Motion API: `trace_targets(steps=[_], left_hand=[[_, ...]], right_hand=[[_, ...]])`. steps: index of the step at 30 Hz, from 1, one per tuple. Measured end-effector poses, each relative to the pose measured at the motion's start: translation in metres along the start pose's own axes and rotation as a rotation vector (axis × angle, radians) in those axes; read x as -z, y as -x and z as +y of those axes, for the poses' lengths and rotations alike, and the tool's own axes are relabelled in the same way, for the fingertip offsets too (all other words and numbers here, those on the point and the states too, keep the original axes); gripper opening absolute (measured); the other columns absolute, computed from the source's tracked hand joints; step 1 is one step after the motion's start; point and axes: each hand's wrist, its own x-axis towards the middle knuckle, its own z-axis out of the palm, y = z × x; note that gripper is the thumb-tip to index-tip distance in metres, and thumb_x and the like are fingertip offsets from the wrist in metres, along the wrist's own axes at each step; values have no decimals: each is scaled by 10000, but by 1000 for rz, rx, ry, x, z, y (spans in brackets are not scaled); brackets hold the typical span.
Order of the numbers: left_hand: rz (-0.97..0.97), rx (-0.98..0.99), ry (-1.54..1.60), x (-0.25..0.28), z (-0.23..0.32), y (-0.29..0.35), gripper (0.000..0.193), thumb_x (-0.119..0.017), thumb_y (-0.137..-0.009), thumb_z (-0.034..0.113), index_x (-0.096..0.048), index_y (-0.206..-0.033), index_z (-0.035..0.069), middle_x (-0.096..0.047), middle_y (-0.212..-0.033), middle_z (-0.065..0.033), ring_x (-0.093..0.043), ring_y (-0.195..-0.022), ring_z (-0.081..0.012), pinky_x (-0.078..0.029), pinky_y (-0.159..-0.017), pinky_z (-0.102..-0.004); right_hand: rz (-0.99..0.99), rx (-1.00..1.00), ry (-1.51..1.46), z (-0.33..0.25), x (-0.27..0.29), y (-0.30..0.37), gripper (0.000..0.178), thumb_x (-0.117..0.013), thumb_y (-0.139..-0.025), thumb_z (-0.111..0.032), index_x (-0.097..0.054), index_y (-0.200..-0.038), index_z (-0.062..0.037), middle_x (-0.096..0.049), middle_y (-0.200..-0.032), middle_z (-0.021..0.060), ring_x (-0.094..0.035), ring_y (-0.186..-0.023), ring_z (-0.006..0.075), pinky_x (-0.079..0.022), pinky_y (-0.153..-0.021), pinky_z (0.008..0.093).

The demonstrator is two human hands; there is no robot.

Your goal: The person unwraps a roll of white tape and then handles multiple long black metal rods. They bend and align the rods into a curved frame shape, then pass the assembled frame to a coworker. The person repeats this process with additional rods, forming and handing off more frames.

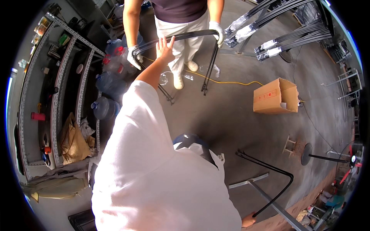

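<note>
My left hand (165, 50) reaches far forward with fingers spread. It lies at the bundle of bent black tubes (189, 35) that a co-worker holds up; I cannot tell whether it touches them. The co-worker's white-gloved hands (133, 57) grip that U-shaped bundle at both bends, its legs hanging toward the floor. At the lower right my right hand (248, 220) is closed around a second bent black tube piece (290, 181), whose far legs stretch out over the floor. Part of that hand is hidden behind my white sleeve and body.
Metal shelves (58, 81) line the left, with large water bottles (106, 107) beside them. A cardboard box (266, 98) stands on the floor at right, near a yellow cable (231, 82). Wrapped black tubes (277, 23) hang at upper right. A grey metal bar (269, 198) lies low right.
</note>
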Motion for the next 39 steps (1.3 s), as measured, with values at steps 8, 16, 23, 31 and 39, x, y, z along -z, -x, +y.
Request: trace_targets(steps=[8,16,23,31,39], left_hand=[[-61,35,-75,5,3,4,900,-568,-632,199,-20,-1346,229,-85,-1363,-224,-42,-1273,-363,-101,-1007,-461],[-56,-5,-142,6,11,10,843,-544,-700,262,-5,-1346,205,-145,-1347,-223,-70,-1264,-366,-94,-1007,-465],[40,-38,-156,-7,1,13,721,-476,-780,402,-79,-1345,196,-299,-1271,-187,-252,-1175,-334,-122,-982,-484],[28,-24,-217,-1,14,26,766,-477,-786,406,-12,-1345,166,-258,-1306,-186,-197,-1225,-342,-89,-990,-492],[239,-40,-67,-10,6,31,731,-529,-711,162,-136,-1322,86,-266,-1295,-193,-172,-1244,-339,-104,-1008,-450]], right_hand=[[24,9,43,0,-4,-3,444,-460,-773,-478,-620,-887,-80,-606,-830,155,-582,-747,332,-464,-656,407],[29,31,76,5,-5,5,441,-441,-784,-460,-619,-875,-66,-595,-835,164,-575,-740,336,-459,-644,411],[15,59,49,3,-2,4,435,-435,-789,-445,-612,-879,-58,-597,-808,167,-579,-735,336,-461,-637,419],[12,59,-21,7,-1,7,437,-418,-799,-452,-590,-926,-71,-593,-827,159,-581,-747,329,-469,-652,398],[-15,61,5,2,0,2,441,-418,-802,-450,-590,-936,-67,-593,-834,158,-580,-759,327,-466,-663,393]])
